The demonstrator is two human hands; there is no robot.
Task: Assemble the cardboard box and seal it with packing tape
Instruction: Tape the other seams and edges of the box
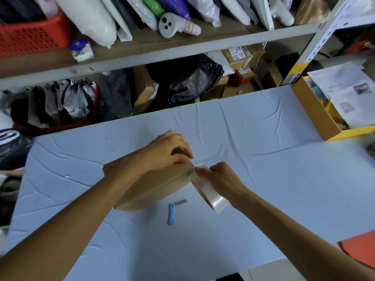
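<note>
You have one cardboard box (154, 185) lying on the blue counter (253, 163), just left of centre, its long side running from near left to far right. Your left hand (168, 151) sits on its top far-right corner, fingers curled down over the edge. Your right hand (221, 177) grips one roll of clear packing tape (211, 197) against the box's right end — thumb and fingers wrapped round the roll, which stands on edge, touching the cardboard. One small blue-handled knife (172, 213) lies on the counter just near of the box, blade open. At far right sits one yellow tray-like box (316, 116) holding printed papers — well apart from your work.
</note>
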